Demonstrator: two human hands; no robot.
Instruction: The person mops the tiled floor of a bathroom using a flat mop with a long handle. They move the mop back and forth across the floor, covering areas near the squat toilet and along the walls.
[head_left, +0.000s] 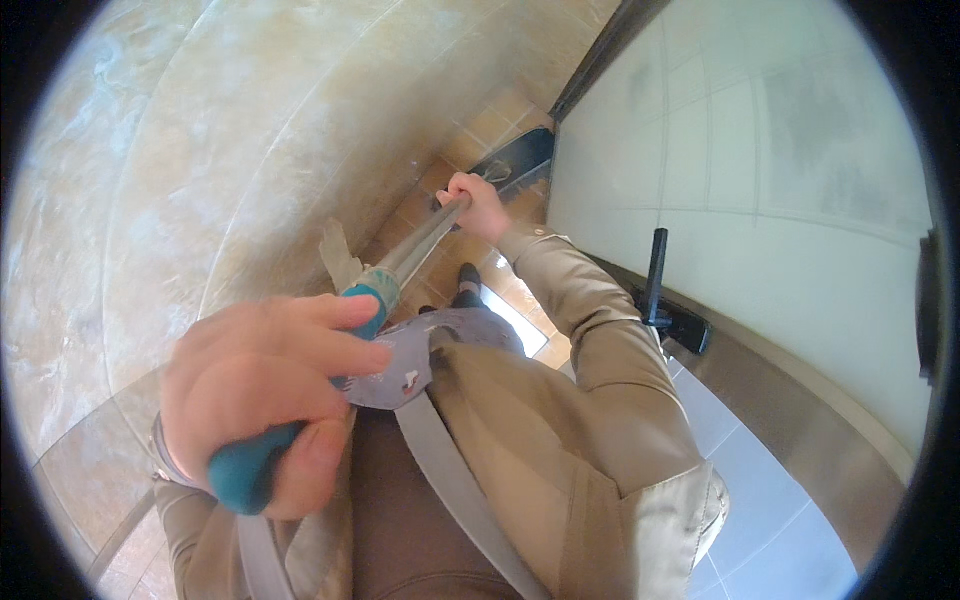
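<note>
A mop pole (420, 245) runs slantwise from close to the camera down toward the tiled floor. My left hand (262, 375) wraps around its teal handle grip (251, 469), whose rounded end sticks out below the palm. Farther down, my right hand (474, 202) is closed around the metal shaft. Beyond that hand, a dark flat mop head (521, 159) rests on the floor tiles (491, 120), by the foot of the door. A pale strip (339, 255), perhaps a tag or cloth, hangs by the collar of the grip.
On the left rises a marbled tile wall (202, 165). A frosted glass door (735, 150) with a black lever handle (658, 277) stands at the right, close to my right arm. Bluish-white floor tiles (750, 480) lie past its frame. My shoe (469, 274) is on the brown tiles.
</note>
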